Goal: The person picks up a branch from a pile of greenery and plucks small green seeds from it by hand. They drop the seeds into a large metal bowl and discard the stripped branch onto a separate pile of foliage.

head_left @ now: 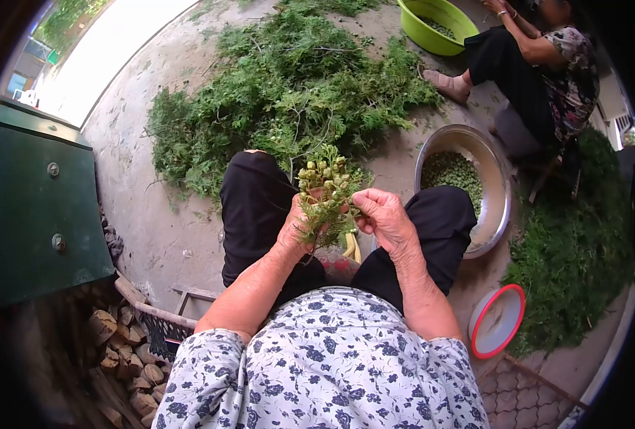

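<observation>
My left hand (297,223) is wrapped round the stem of an evergreen sprig (326,175), held upright above my lap. Clusters of round, pale green cones crowd its upper part, and flat scaly leaves hang lower down. At the sprig's right side, my right hand (387,223) has thumb and forefinger pinched together. Whatever lies between those fingertips is too small to make out. Beside my right knee stands a wide metal basin (502,207), with many small green cones (452,175) lying in it.
A large heap of cut evergreen branches (274,100) covers the ground ahead. At upper right, a seated person (546,79) is near a lime-green basin (410,28). More branches (575,243) lie right, by a red-rimmed bowl (521,307). Firewood (128,343) and a green box (46,207) are left.
</observation>
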`<state>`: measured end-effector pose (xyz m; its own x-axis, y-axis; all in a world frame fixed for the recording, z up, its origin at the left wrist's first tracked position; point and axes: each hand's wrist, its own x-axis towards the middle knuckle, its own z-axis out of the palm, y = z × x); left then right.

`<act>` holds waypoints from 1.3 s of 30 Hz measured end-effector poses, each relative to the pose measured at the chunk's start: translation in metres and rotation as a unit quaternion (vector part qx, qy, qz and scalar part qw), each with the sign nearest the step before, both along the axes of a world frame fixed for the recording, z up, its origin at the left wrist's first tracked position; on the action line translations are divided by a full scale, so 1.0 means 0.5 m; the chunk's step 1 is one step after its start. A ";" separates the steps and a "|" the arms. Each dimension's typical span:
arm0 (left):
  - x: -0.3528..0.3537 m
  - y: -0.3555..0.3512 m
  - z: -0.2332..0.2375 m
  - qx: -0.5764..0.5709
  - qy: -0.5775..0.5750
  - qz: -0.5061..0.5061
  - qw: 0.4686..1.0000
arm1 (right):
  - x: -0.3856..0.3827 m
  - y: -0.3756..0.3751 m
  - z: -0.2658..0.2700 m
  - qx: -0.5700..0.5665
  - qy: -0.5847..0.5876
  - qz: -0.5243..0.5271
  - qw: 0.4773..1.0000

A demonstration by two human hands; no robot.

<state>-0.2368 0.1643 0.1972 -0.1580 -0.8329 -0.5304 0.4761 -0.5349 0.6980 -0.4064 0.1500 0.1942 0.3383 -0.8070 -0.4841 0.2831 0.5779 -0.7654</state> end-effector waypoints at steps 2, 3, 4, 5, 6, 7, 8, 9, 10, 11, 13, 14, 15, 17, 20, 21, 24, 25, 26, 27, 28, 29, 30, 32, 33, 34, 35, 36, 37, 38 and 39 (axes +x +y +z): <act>0.002 -0.003 0.006 -0.013 -0.033 -0.023 0.999 | 0.003 0.001 0.002 -0.032 0.032 -0.005 0.999; 0.003 -0.005 0.007 -0.026 -0.066 -0.045 0.996 | 0.006 0.002 0.002 -0.065 0.064 -0.009 0.996; 0.003 -0.005 0.006 -0.026 -0.066 -0.045 0.996 | 0.009 0.002 0.001 -0.064 0.064 -0.009 0.996; 0.003 -0.005 0.005 -0.027 -0.089 -0.056 0.994 | 0.012 0.003 0.000 -0.120 0.104 -0.006 0.987; 0.003 -0.006 0.004 -0.029 -0.113 -0.067 0.991 | 0.014 0.003 -0.002 -0.175 0.142 -0.003 0.974; 0.002 -0.008 0.006 -0.028 -0.112 -0.068 0.991 | 0.013 0.004 -0.004 -0.174 0.143 -0.004 0.974; 0.000 -0.010 0.010 -0.021 -0.101 -0.062 0.993 | 0.013 0.005 -0.006 -0.175 0.144 -0.013 0.974; -0.003 -0.011 0.012 -0.015 -0.090 -0.055 0.994 | 0.013 0.006 -0.007 -0.175 0.145 -0.022 0.974; -0.008 -0.011 0.010 -0.014 -0.090 -0.055 0.994 | 0.014 0.006 -0.004 -0.175 0.145 -0.021 0.974; -0.013 -0.010 0.007 0.004 -0.046 -0.027 0.999 | 0.016 0.005 0.002 -0.107 0.091 -0.062 0.988; -0.010 -0.007 0.000 0.022 -0.002 0.001 1.000 | 0.016 -0.002 0.003 -0.041 0.033 -0.106 0.993; -0.002 -0.004 -0.004 0.011 -0.021 -0.019 1.000 | 0.013 -0.003 -0.002 -0.041 0.033 -0.106 0.993; 0.003 -0.003 -0.005 0.000 -0.041 -0.038 0.998 | 0.011 -0.004 -0.006 -0.063 0.047 -0.085 0.993; 0.004 -0.004 -0.003 -0.011 -0.034 -0.035 0.999 | 0.011 -0.002 -0.005 -0.085 0.061 -0.063 0.993; 0.001 -0.006 -0.016 -0.034 -0.050 -0.044 0.997 | 0.019 0.000 0.007 -0.035 0.048 -0.054 0.997; -0.001 -0.007 -0.014 -0.046 -0.072 -0.057 0.995 | 0.019 0.001 -0.005 -0.061 0.065 -0.042 0.995; -0.004 -0.005 0.008 -0.032 -0.086 -0.072 0.993 | 0.011 -0.001 -0.021 -0.070 0.076 -0.015 0.995; -0.006 -0.006 0.001 -0.032 -0.086 -0.073 0.993 | 0.008 -0.001 -0.022 -0.054 0.070 0.001 0.996; -0.008 -0.006 -0.013 -0.037 -0.061 -0.053 0.996 | 0.007 -0.001 -0.021 -0.054 0.070 0.000 0.996; -0.009 -0.007 -0.025 -0.041 -0.035 -0.032 0.998 | 0.008 0.000 -0.018 -0.022 0.020 -0.008 1.000; -0.005 -0.004 -0.032 -0.041 -0.035 -0.032 0.998 | 0.009 0.000 -0.017 0.010 -0.030 -0.017 0.999; 0.003 0.001 -0.038 -0.008 0.023 -0.018 1.000 | 0.012 0.000 -0.019 0.009 -0.031 -0.016 0.999; 0.009 0.003 -0.044 0.024 0.082 -0.005 0.996 | 0.014 0.000 -0.022 0.033 -0.058 -0.031 0.997; 0.011 0.004 -0.054 0.034 0.087 -0.015 0.995 | 0.012 -0.002 -0.034 0.056 -0.085 -0.047 0.994; 0.010 0.006 -0.055 0.038 0.127 0.002 0.991 | 0.007 -0.004 -0.041 0.076 -0.124 -0.050 0.988; 0.010 0.008 -0.055 0.042 0.166 0.019 0.985 | 0.002 -0.005 -0.045 0.096 -0.164 -0.053 0.980; 0.008 0.010 -0.052 0.041 0.166 0.019 0.985 | -0.005 -0.005 -0.046 0.096 -0.164 -0.054 0.980; 0.004 0.012 -0.048 0.044 0.158 0.048 0.985 | -0.011 -0.003 -0.045 0.074 -0.182 -0.065 0.978; 0.003 0.013 -0.046 0.047 0.149 0.077 0.985 | -0.012 -0.002 -0.042 0.053 -0.200 -0.076 0.975; 0.007 0.014 -0.062 0.047 0.149 0.078 0.985 | -0.011 0.000 -0.036 0.053 -0.200 -0.075 0.975; 0.013 0.011 -0.078 0.049 0.170 0.080 0.981 | -0.007 0.000 -0.023 0.043 -0.189 -0.082 0.978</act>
<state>-0.2302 0.1697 0.1582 -0.2105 -0.8088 -0.5491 0.7555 -0.4911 0.4337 -0.4099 0.1500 0.1827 0.3748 -0.8275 -0.4180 0.6306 0.5581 -0.5394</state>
